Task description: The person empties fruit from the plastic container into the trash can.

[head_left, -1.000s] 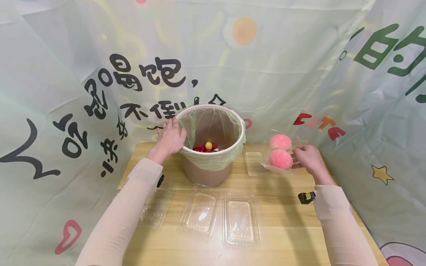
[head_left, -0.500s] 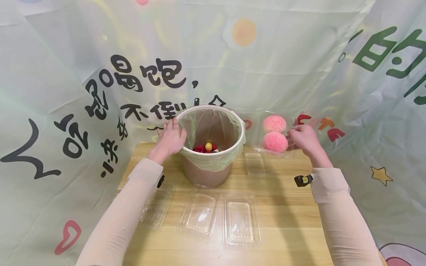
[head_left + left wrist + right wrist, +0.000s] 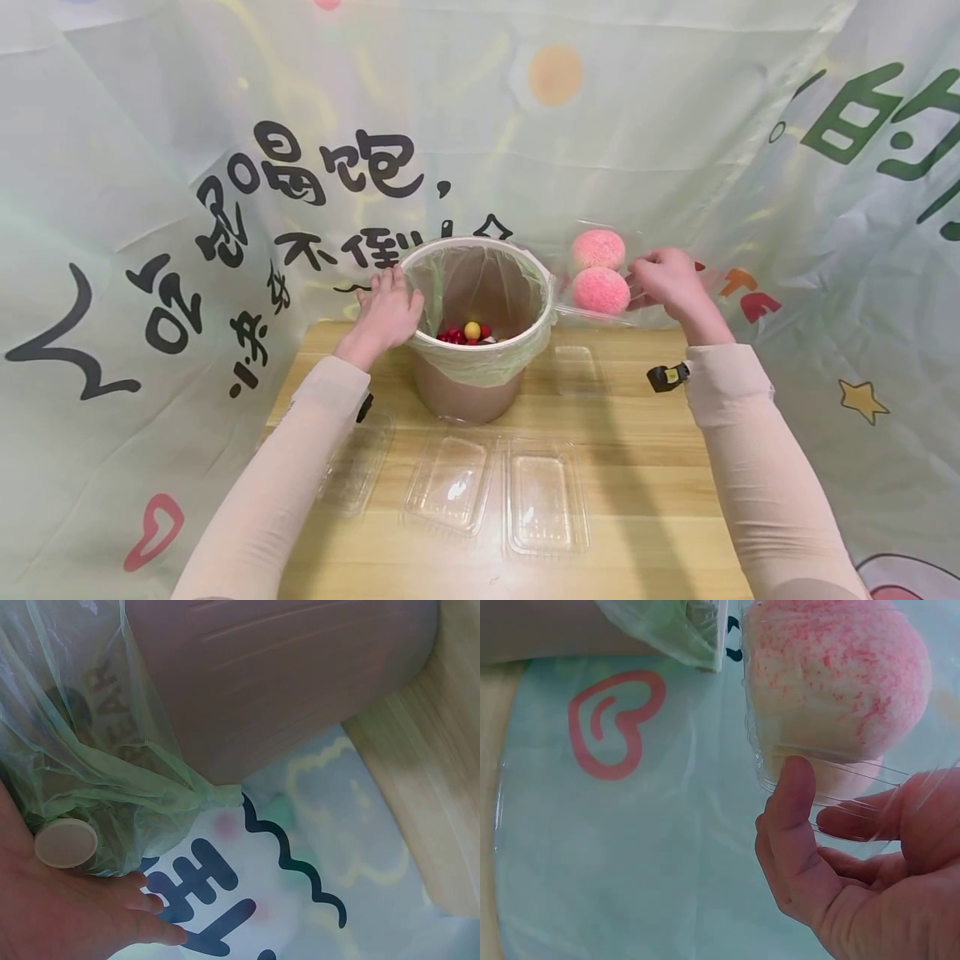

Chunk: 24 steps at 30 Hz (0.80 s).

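A brown bin (image 3: 468,392) with a white rim and a pale green liner bag (image 3: 480,369) stands on the table. My left hand (image 3: 388,312) rests on the left of its rim, fingers extended; in the left wrist view the hand (image 3: 82,915) lies beside the liner. My right hand (image 3: 666,282) pinches the side of a clear plastic box (image 3: 564,310) holding two fuzzy pink-and-white peach-like balls (image 3: 600,290). The box is tilted, raised above the table to the right of the bin. In the right wrist view the thumb and fingers (image 3: 791,817) grip its clear edge.
Inside the bin lie small red items and a yellow ball (image 3: 472,332). Clear plastic trays (image 3: 546,500) lie along the front of the wooden table (image 3: 637,533), and a smaller one (image 3: 577,371) sits right of the bin. Printed cloth (image 3: 645,150) encloses the back and sides.
My right hand has lifted the box of pink balls up from low over the table and moved it leftward, nearer the bin. The left hand stays on the rim.
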Each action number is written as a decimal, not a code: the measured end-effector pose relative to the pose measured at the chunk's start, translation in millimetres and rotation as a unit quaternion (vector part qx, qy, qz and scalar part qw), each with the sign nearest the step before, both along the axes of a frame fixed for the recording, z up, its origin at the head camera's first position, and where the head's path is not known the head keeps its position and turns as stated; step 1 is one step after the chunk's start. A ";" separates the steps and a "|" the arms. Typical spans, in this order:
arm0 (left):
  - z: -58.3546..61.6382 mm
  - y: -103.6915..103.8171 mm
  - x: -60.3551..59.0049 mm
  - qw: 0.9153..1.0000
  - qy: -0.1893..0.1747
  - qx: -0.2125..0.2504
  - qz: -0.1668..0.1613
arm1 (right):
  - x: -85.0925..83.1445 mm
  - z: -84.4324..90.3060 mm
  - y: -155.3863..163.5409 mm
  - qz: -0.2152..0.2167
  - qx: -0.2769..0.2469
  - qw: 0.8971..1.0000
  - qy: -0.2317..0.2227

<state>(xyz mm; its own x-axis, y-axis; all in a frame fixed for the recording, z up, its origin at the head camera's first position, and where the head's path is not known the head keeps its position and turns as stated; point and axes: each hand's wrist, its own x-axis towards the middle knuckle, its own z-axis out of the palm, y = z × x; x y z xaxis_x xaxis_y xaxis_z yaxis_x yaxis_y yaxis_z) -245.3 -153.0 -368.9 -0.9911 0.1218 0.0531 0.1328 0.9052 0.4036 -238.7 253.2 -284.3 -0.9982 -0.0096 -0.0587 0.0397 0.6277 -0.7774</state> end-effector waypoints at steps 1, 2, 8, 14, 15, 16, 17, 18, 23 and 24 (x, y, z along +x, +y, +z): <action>0.1 0.1 0.0 1.000 0.001 0.000 0.001 | -1.6 0.9 -2.6 0.001 -0.003 1.000 0.003; 0.1 0.2 -0.1 1.000 0.002 0.000 0.001 | -3.3 1.7 -5.6 0.002 -0.007 1.000 0.005; 0.8 0.6 -0.2 1.000 -0.003 0.000 0.002 | -12.6 3.8 -21.4 0.011 -0.016 1.000 0.016; 2.0 0.8 0.3 1.000 -0.003 0.001 0.004 | -21.8 7.4 -40.3 0.004 0.007 0.999 0.045; 1.8 0.9 0.3 1.000 -0.003 0.000 0.004 | -23.4 7.8 -43.6 0.004 0.001 0.999 0.047; 1.4 1.1 0.0 1.000 -0.003 -0.001 0.004 | -25.2 7.9 -46.6 0.003 -0.005 0.999 0.048; 1.0 1.2 -0.2 1.000 -0.003 -0.002 0.003 | -26.9 7.9 -50.0 0.001 -0.015 0.999 0.049; 0.6 1.3 -0.2 1.000 -0.004 -0.003 0.003 | -28.8 7.5 -53.2 0.000 -0.025 0.999 0.049; 0.4 1.1 0.1 1.000 -0.003 -0.001 0.003 | -36.4 5.1 -68.8 -0.007 -0.050 0.997 0.067; 0.8 1.1 0.4 1.000 -0.003 0.000 0.003 | -38.1 4.5 -71.6 -0.008 -0.052 0.996 0.072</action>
